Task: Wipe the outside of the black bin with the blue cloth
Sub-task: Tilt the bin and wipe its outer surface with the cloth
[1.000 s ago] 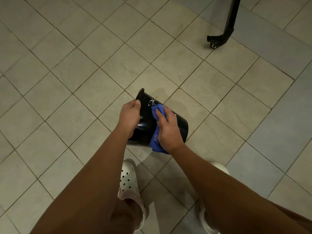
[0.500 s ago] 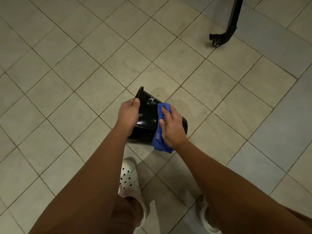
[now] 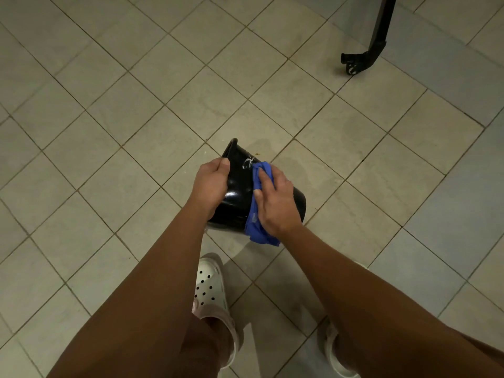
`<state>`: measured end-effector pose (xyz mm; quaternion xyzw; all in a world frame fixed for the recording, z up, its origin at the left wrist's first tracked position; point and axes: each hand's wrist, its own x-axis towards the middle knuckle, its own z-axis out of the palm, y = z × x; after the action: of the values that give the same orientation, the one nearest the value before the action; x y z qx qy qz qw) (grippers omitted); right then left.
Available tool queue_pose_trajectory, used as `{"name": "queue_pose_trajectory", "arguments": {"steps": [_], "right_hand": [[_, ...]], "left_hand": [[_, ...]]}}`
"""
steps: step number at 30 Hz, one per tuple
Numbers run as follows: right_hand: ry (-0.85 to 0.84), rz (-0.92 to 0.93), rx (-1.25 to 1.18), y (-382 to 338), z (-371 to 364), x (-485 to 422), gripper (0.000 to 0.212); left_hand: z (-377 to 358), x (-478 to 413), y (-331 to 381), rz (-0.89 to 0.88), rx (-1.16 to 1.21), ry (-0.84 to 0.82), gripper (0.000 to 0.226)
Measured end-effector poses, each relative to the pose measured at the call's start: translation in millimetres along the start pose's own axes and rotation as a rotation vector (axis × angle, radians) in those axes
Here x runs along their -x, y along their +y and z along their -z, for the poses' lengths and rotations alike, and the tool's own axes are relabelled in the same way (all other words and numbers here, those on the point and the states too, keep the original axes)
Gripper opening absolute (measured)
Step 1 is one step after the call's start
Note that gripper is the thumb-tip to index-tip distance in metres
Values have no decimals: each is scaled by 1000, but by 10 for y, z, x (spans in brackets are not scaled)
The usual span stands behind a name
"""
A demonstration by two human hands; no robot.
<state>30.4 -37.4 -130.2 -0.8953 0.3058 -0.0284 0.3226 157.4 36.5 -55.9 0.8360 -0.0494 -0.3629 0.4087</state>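
A glossy black bin (image 3: 237,192) is tipped on its side over the tiled floor, its rim pointing up and left, its base to the right. My left hand (image 3: 211,184) grips the rim end of the bin. My right hand (image 3: 274,199) presses a crumpled blue cloth (image 3: 257,227) flat against the bin's outer wall, fingers spread over the cloth. Part of the cloth hangs below my wrist. A white smear shows on the bin just left of the cloth.
Beige floor tiles (image 3: 136,132) spread all around. A black metal leg with a caster (image 3: 362,57) stands at the upper right. My feet in white clogs (image 3: 211,287) are just below the bin.
My right hand with the cloth has slid a little along the bin wall toward the rim. My left hand keeps its hold on the rim.
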Motion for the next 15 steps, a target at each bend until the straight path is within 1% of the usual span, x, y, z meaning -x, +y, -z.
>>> {"name": "queue_pose_trajectory", "arguments": {"steps": [3, 4, 6, 8, 10, 13, 15], "right_hand": [[-37, -227, -112, 160, 59, -53, 51], [-38, -287, -116, 185, 62, -32, 51], [21, -312, -77, 152, 22, 42, 49], [101, -255, -60, 47, -45, 125, 44], [119, -132, -105, -54, -100, 171, 41], [61, 30, -91, -53, -75, 100, 41], [9, 42, -65, 14, -13, 25, 43]], "left_hand": [[-30, 9, 16, -41, -32, -8, 37], [-36, 11, 22, -49, -41, -14, 37], [-39, 15, 30, -64, -53, -26, 35], [-37, 13, 27, -50, -55, -24, 35], [-34, 19, 24, -33, -49, -17, 36], [-9, 31, 6, 3, -7, -16, 35], [5, 39, 2, 12, 26, -19, 34]]}}
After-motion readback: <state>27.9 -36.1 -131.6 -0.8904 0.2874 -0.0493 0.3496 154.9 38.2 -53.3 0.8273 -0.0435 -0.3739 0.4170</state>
